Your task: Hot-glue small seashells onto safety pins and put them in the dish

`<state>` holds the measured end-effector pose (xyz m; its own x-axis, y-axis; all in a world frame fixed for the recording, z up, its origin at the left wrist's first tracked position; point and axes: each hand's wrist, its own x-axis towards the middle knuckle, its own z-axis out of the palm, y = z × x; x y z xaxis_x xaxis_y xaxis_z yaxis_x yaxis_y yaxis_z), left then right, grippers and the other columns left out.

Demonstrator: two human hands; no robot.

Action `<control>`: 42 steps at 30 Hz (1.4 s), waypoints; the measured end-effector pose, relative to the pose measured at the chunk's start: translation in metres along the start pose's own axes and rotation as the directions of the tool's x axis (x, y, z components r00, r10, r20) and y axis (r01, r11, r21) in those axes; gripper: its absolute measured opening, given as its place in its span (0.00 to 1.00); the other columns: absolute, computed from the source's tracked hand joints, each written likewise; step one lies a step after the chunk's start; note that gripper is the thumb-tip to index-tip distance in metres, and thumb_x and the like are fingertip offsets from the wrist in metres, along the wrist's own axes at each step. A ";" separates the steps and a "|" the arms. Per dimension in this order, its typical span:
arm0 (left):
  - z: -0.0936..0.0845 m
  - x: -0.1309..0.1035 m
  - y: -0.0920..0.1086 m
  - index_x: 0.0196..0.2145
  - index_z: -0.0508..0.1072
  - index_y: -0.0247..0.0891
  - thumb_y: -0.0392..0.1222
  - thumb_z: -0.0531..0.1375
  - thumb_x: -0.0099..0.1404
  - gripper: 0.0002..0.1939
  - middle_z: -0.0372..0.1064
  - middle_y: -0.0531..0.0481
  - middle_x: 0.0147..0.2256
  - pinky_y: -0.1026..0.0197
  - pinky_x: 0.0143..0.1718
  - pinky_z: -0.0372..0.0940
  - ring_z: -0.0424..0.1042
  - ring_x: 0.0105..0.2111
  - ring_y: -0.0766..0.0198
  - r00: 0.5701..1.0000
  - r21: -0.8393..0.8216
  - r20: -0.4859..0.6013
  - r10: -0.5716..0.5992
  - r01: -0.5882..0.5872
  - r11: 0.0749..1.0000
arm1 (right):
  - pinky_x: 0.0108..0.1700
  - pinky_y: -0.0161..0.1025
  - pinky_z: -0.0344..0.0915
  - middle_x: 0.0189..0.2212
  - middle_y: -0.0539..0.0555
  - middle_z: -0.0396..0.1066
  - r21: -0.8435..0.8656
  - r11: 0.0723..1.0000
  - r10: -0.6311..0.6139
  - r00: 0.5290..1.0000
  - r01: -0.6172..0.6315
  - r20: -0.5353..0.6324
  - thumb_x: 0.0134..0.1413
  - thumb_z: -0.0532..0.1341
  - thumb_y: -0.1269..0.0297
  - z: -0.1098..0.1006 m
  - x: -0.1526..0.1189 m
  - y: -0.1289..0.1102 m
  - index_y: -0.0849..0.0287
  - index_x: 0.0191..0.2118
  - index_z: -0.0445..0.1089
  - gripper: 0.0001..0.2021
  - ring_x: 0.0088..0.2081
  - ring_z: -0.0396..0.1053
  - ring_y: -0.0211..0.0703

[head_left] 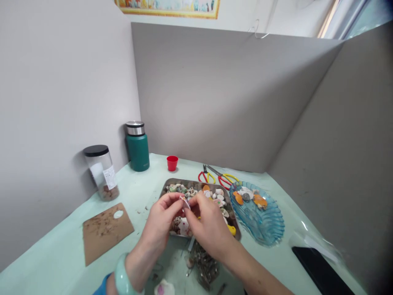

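Pale and glossy, with a hint of purple, a small piece point(185, 202) sits between the two hands, above a metal tray point(184, 180); from my end of the camera I cannot make out exactly what it is. My view shows the left hand point(159, 217) with its thumb and index finger closed on one side of it, while the right hand point(207, 223) pinches the other side, fingers curled. A smooth, milky green bangle point(120, 274) rings the left wrist.

Under the hands, I see the tray packed with shells point(183, 226), some ridged, some spiralled, with a bright yellow piece point(231, 230) near its right front corner. To the right, a ribbed, see-through blue plate point(260, 227) with a wavy rim holds orange and white pieces point(260, 200). Behind the tray lie small cutters point(204, 168) and longer scissors point(214, 170), both with red and yellow looped handles.

Nearer me, a tangle of dull metal bits point(206, 264) lies close to a white shell point(164, 288) with a pink patch. On the left I pick out a flat cardboard piece point(106, 237) with brown specks, a clear jar point(102, 176) with a black lid, a matte green bottle point(138, 152) and a tapered red cup point(172, 164).
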<state>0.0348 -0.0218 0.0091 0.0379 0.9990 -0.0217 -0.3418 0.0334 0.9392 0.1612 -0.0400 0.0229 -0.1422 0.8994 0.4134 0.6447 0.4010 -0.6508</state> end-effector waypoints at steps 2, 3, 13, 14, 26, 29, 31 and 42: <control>0.000 0.000 0.001 0.32 0.72 0.35 0.39 0.63 0.50 0.10 0.71 0.51 0.28 0.63 0.34 0.63 0.70 0.29 0.64 1.000 -0.069 0.002 -0.028 0.028 0.997 | 0.33 0.37 0.59 0.30 0.53 0.68 -0.014 0.999 -0.032 0.999 0.032 0.017 0.55 0.54 0.69 -0.001 -0.001 -0.003 0.59 0.32 0.62 0.02 0.32 0.65 0.42; 0.000 0.000 0.002 0.32 0.72 0.35 0.39 0.63 0.50 0.10 0.71 0.50 0.28 0.63 0.34 0.63 0.70 0.29 0.64 0.999 -0.095 0.001 -0.042 0.042 0.995 | 0.34 0.37 0.59 0.30 0.54 0.68 -0.026 0.999 -0.042 0.999 0.042 0.021 0.55 0.54 0.69 -0.002 -0.002 -0.003 0.59 0.32 0.62 0.02 0.32 0.65 0.42; -0.004 0.004 -0.005 0.36 0.75 0.33 0.37 0.62 0.49 0.14 0.76 0.45 0.31 0.61 0.38 0.64 0.72 0.32 0.62 0.999 -0.103 -0.035 -0.036 0.032 0.994 | 0.35 0.37 0.60 0.30 0.52 0.68 -0.008 1.000 -0.019 0.999 0.019 0.035 0.54 0.56 0.71 -0.001 0.000 0.001 0.58 0.32 0.63 0.02 0.33 0.65 0.42; -0.004 0.004 -0.005 0.36 0.75 0.33 0.36 0.62 0.50 0.14 0.76 0.45 0.31 0.61 0.39 0.64 0.73 0.32 0.62 0.999 -0.113 -0.035 -0.039 0.035 0.993 | 0.35 0.37 0.60 0.30 0.52 0.68 -0.007 1.000 -0.021 0.999 0.021 0.040 0.53 0.56 0.71 -0.002 0.001 0.001 0.58 0.32 0.63 0.02 0.33 0.65 0.42; 0.001 -0.003 0.005 0.32 0.76 0.35 0.44 0.63 0.55 0.10 0.75 0.47 0.34 0.60 0.40 0.65 0.72 0.34 0.63 0.994 -0.204 0.073 -0.082 0.095 0.974 | 0.37 0.39 0.60 0.34 0.56 0.65 -0.337 0.922 -0.205 0.979 0.193 0.000 0.53 0.54 0.75 -0.004 0.003 0.008 0.59 0.33 0.61 0.04 0.37 0.64 0.45; -0.002 -0.001 0.002 0.32 0.76 0.34 0.42 0.65 0.52 0.10 0.75 0.47 0.33 0.63 0.38 0.65 0.72 0.32 0.64 0.994 -0.169 0.047 -0.102 0.109 0.980 | 0.38 0.40 0.60 0.38 0.57 0.65 -0.332 0.917 -0.226 0.974 0.222 0.027 0.52 0.57 0.73 -0.008 0.003 0.006 0.59 0.35 0.62 0.04 0.39 0.63 0.46; -0.004 0.001 0.001 0.32 0.77 0.34 0.42 0.65 0.52 0.10 0.76 0.47 0.32 0.64 0.36 0.65 0.71 0.31 0.65 0.994 -0.162 0.039 -0.100 0.105 0.981 | 0.39 0.40 0.61 0.41 0.56 0.64 -0.244 0.949 -0.202 0.979 0.202 0.025 0.51 0.59 0.69 -0.013 0.004 0.006 0.59 0.38 0.63 0.08 0.40 0.64 0.46; -0.004 0.000 0.004 0.33 0.76 0.31 0.45 0.63 0.54 0.14 0.75 0.42 0.32 0.62 0.33 0.67 0.71 0.30 0.63 0.979 -0.060 0.158 -0.126 0.137 0.989 | 0.20 0.30 0.58 0.20 0.45 0.63 0.469 0.825 0.213 0.942 -0.316 0.260 0.51 0.57 0.64 -0.024 0.020 0.017 0.61 0.34 0.64 0.06 0.20 0.60 0.32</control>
<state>0.0294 -0.0218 0.0118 0.2281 0.9699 -0.0855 -0.3887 0.1712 0.9053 0.1879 -0.0195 0.0352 -0.1918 0.9777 0.0857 0.2242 0.1286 -0.9660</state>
